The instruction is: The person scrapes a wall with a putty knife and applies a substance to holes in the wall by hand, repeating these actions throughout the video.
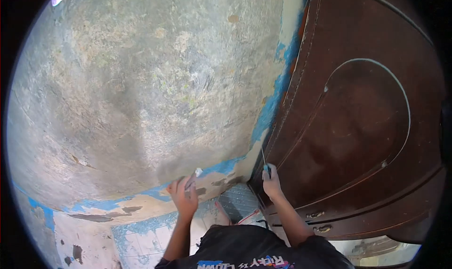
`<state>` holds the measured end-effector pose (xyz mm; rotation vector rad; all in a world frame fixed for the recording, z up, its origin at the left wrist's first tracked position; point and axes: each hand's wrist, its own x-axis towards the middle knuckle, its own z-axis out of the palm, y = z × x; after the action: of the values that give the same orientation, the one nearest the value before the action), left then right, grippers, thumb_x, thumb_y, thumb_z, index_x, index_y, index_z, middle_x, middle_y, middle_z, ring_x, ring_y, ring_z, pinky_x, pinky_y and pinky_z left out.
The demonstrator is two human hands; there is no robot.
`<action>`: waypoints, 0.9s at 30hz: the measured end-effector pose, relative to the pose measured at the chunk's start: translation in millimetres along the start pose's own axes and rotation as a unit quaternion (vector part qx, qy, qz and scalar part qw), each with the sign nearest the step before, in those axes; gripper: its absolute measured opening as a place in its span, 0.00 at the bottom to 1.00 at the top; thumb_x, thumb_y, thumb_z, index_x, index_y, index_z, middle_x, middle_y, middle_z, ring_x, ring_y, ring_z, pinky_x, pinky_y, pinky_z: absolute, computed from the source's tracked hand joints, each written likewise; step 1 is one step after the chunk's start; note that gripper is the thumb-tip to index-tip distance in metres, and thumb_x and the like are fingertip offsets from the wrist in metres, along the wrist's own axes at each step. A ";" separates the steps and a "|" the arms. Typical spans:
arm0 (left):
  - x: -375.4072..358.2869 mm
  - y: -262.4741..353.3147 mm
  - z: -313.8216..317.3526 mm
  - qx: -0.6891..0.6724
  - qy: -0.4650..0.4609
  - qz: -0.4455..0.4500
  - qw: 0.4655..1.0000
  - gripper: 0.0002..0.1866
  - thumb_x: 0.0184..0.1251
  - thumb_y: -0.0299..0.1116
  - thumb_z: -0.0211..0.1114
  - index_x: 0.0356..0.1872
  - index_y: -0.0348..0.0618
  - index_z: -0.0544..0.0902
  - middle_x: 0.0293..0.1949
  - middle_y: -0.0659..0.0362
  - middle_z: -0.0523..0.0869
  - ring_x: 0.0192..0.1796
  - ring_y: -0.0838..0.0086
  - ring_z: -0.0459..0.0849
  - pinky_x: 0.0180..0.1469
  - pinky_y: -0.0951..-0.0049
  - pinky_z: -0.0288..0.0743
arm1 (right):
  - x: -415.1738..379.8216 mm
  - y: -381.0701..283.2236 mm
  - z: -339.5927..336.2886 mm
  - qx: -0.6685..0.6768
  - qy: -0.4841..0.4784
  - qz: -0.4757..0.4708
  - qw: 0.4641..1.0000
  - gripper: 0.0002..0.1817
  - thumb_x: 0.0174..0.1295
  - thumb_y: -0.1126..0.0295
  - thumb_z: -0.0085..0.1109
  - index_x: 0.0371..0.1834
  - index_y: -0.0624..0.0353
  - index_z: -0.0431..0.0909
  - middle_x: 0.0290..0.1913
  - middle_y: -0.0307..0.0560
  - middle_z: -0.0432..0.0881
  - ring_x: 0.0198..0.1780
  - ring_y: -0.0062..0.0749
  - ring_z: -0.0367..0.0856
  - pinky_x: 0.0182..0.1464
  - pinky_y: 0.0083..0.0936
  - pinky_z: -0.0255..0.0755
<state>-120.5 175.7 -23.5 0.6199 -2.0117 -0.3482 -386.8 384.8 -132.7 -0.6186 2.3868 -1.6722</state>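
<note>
Plaster wall (pixel 141 95): grey, weathered, blue paint peeling along its lower edge.
Left hand (pixel 184 194): curled around a small white-tipped tool (pixel 194 176), pressed against the wall's lower band.
Right hand (pixel 271 179): closed on a thin blade (pixel 264 161), set where the wall meets the brown wooden wardrobe (pixel 358 128).
Floor (pixel 141 240): pale tiles below.

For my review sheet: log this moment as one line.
left hand: holds small white piece against wall | right hand: grips thin tool at cabinet edge | wall paint: worn, peeling blue
</note>
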 end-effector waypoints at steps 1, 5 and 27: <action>16.7 2.8 -3.4 0.000 0.008 0.021 1.000 0.16 0.61 0.27 0.69 0.52 0.44 0.85 0.46 0.54 0.86 0.50 0.56 0.81 0.60 0.55 0.62 | 11.8 -23.1 -4.7 0.008 0.021 -0.025 0.999 0.17 0.77 0.70 0.51 0.66 0.59 0.69 0.38 0.40 0.75 0.39 0.24 0.73 0.45 0.26 0.71; 88.8 10.5 -19.4 0.027 0.037 0.137 0.990 0.16 0.59 0.24 0.71 0.50 0.44 0.85 0.47 0.54 0.86 0.48 0.58 0.81 0.60 0.55 0.63 | 53.4 -124.2 -26.5 0.017 0.083 -0.113 0.990 0.21 0.77 0.68 0.51 0.70 0.60 0.65 0.47 0.49 0.79 0.48 0.32 0.78 0.56 0.31 0.73; 404.9 160.0 -64.4 0.191 0.198 0.510 0.815 0.20 0.57 0.28 0.74 0.51 0.65 0.89 0.41 0.74 0.85 0.44 0.79 0.80 0.57 0.61 0.57 | 178.1 -310.6 -90.7 0.021 0.216 -0.335 0.917 0.17 0.72 0.72 0.55 0.62 0.61 0.77 0.48 0.64 0.86 0.48 0.57 0.87 0.54 0.39 0.78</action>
<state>-273.3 83.1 378.8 -0.2169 -1.7152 0.7888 -505.6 298.2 206.2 -1.2946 2.5860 -2.3260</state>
